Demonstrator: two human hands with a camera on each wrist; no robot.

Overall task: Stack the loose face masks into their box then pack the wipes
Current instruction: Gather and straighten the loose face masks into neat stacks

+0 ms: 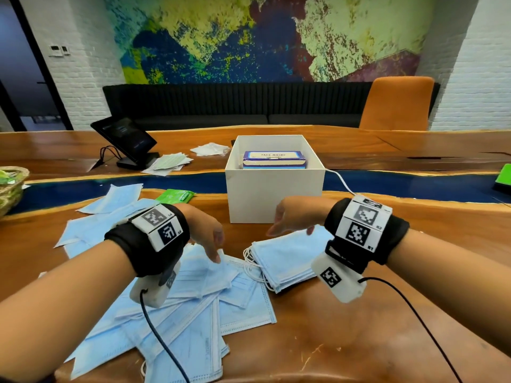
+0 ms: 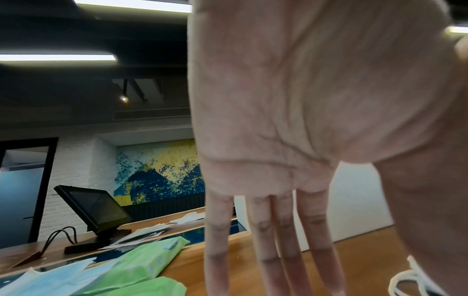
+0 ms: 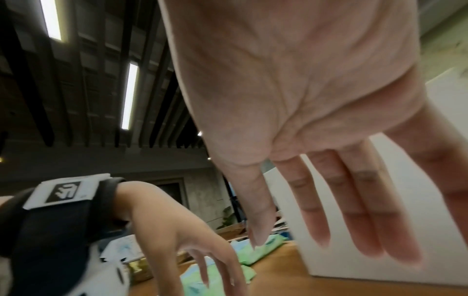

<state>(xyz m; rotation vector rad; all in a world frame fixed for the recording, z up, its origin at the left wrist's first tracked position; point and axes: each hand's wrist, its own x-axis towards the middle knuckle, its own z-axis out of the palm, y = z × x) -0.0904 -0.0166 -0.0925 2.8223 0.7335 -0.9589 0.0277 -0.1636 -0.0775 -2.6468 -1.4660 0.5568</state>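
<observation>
Loose light-blue face masks [image 1: 177, 305] lie scattered over the near left of the wooden table. A squared-up stack of masks [image 1: 284, 258] sits just right of them. My left hand [image 1: 210, 239] hangs over the scattered masks with straight fingers [image 2: 266, 250], fingertips touching one. My right hand [image 1: 287, 219] hovers above the stack, fingers [image 3: 354, 210] straight, holding nothing. Behind them stands an open white box [image 1: 273, 189] with a blue face-mask carton [image 1: 273, 160] inside. A green wipes pack [image 1: 175, 196] lies left of the box, also seen as the wipes pack [image 2: 144, 262] in the left wrist view.
A tablet on a stand [image 1: 124, 139] and white mask wrappers [image 1: 166, 164] lie at the back left. A woven basket [image 1: 11, 186] sits at the left edge. An orange chair [image 1: 395, 105] stands behind the table. Bare wood shows at the near right.
</observation>
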